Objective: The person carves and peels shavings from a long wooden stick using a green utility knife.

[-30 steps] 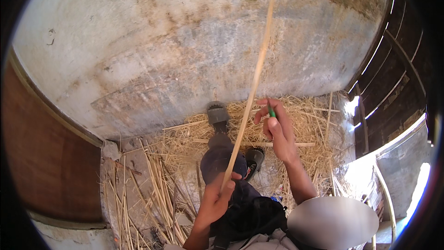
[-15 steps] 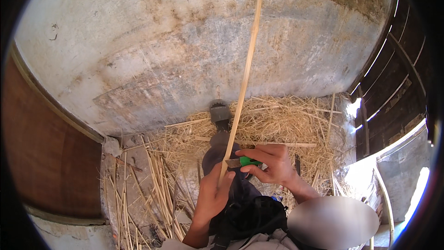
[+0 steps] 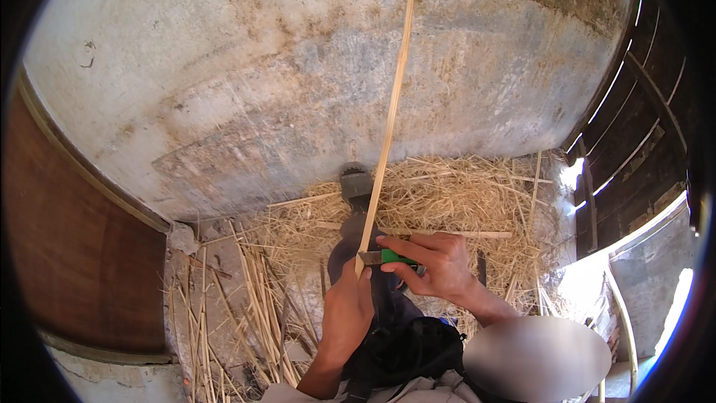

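Observation:
A long pale bamboo strip [image 3: 394,97] rises from my left hand [image 3: 348,313] toward the top of the picture, leaning slightly right. My left hand grips its lower end between thumb and fingers. In my right hand [image 3: 441,267] is a utility knife [image 3: 397,257] with a green handle, pinched between thumb and fingers. Its short dark blade points left and meets the strip just above my left thumb. How far the blade bites into the strip cannot be made out. Under my hands are my dark-clothed leg and a black bag [image 3: 406,351].
A heap of straw-like shavings [image 3: 440,194] lies along the base of the stained wall [image 3: 298,89]. Several loose strips [image 3: 257,283] are on the floor at left, near a brown panel [image 3: 82,239]. Dark slatted boards [image 3: 634,142] stand at right. A blurred oval hides the lower right.
The bamboo strip has slid down and a little left, so its upper end now shows near the top edge. Both hands stay close together, with the blade still at the strip.

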Motion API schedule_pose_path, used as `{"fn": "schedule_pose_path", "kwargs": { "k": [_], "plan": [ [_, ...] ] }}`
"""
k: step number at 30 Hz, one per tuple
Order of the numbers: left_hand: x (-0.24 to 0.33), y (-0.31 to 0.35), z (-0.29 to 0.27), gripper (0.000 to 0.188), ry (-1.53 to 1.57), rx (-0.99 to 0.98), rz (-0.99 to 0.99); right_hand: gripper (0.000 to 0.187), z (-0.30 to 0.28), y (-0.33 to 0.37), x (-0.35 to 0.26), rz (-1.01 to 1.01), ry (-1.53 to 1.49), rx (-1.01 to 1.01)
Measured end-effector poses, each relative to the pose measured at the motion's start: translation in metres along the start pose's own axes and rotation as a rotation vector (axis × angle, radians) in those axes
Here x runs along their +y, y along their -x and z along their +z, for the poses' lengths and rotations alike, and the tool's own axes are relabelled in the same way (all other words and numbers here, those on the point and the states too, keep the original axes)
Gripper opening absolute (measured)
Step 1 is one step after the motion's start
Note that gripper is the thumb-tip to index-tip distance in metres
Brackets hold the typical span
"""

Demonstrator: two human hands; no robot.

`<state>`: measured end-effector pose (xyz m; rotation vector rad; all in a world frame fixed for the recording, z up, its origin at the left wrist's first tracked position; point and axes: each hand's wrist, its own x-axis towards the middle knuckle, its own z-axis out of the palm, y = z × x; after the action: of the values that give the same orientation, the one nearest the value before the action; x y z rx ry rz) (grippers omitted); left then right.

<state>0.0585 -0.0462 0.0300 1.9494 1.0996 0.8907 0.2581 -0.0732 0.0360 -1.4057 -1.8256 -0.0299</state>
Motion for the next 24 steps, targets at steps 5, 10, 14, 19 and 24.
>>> {"fn": "schedule_pose_path", "kwargs": {
  "k": [5, 10, 14, 19, 24],
  "plan": [
    [-0.0005, 0.0002, 0.0013, 0.029, -0.024, 0.002, -0.009, 0.044, 0.001, -0.0004, 0.0027, -0.036, 0.075, 0.025],
    [0.002, -0.0004, 0.0027, 0.022, -0.036, 0.027, 0.01, 0.044, -0.0006, -0.0023, 0.004, -0.057, 0.117, 0.049],
    [0.0019, -0.0014, 0.0045, 0.018, -0.041, 0.041, 0.026, 0.044, -0.0013, -0.0034, 0.0032, -0.067, 0.137, 0.076],
    [0.0037, -0.0008, 0.0032, 0.018, -0.04, 0.05, 0.025, 0.043, -0.0018, -0.0053, 0.0016, -0.068, 0.157, 0.076],
    [0.0036, 0.0029, 0.0018, 0.019, -0.039, 0.05, 0.032, 0.044, -0.0006, -0.0043, 0.0003, -0.074, 0.158, 0.092]
  ]
}}
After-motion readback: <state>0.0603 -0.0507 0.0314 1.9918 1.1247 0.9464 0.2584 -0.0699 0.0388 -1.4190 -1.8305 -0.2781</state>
